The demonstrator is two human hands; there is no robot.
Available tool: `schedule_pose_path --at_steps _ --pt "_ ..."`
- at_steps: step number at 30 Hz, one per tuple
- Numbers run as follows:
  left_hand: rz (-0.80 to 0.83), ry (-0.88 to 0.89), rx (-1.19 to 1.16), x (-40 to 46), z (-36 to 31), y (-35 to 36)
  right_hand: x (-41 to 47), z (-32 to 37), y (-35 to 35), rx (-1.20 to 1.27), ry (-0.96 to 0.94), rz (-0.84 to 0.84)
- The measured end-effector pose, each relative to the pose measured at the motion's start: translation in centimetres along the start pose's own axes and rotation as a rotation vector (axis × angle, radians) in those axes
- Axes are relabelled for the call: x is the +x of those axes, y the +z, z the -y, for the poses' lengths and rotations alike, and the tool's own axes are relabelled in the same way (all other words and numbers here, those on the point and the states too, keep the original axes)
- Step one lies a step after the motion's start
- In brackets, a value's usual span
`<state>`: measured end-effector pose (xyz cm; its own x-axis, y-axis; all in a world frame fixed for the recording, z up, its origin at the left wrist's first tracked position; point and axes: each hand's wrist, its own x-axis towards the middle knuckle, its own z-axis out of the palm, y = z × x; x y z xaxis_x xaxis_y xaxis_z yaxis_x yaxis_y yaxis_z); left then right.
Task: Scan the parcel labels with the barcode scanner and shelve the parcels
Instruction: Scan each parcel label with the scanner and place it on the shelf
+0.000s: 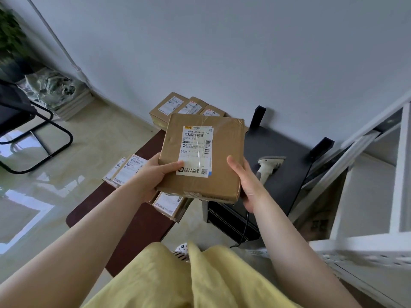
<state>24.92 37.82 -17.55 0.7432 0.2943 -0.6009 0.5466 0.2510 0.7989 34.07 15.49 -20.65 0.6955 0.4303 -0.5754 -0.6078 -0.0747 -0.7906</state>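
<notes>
At far left a black chair (26, 134) stands on the glossy floor, with a plant (11, 34) and a bagged bundle (51, 90) behind it by the wall. Next comes a brown bench (133, 223) carrying flat parcels (126, 170) with white labels; more boxes (178, 107) sit at its far end against the wall.

The left hand (153, 174) grips the held parcel (200, 156) at its lower left corner, thumb on top touching the label (195, 150), fingers hidden beneath. The parcel is raised above the bench, label up and facing the camera, tilted slightly, held between both hands. Another parcel (169, 203) lies on the bench just below it.

The right hand (246, 183) holds the parcel's right edge, thumb straight along the side, fingers hidden underneath. The hands are apart, one at each side.

Right of that hand, a white scanner (266, 170) lies on a black table (284, 150), its cord (244, 230) dropping to the floor. At far right is a white shelf (367, 196).
</notes>
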Motion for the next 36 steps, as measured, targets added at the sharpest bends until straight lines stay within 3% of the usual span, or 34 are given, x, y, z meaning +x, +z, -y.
schedule_pose_path --at_steps 8,18,29,36 --pt "0.083 0.05 0.203 -0.5 -2.9 -0.6 -4.8 -0.8 1.9 0.217 -0.067 -0.12" --pt "0.466 0.005 0.411 -0.4 -2.6 -0.2 -11.1 -6.2 5.2 0.416 -0.01 -0.465" --pt "0.582 -0.003 0.456 -7.0 1.7 0.5 -19.3 -13.2 6.4 0.515 -0.042 -0.511" --pt "0.589 0.006 0.485 -15.1 9.1 3.1 -28.7 -19.1 4.0 0.508 -0.06 -0.525"
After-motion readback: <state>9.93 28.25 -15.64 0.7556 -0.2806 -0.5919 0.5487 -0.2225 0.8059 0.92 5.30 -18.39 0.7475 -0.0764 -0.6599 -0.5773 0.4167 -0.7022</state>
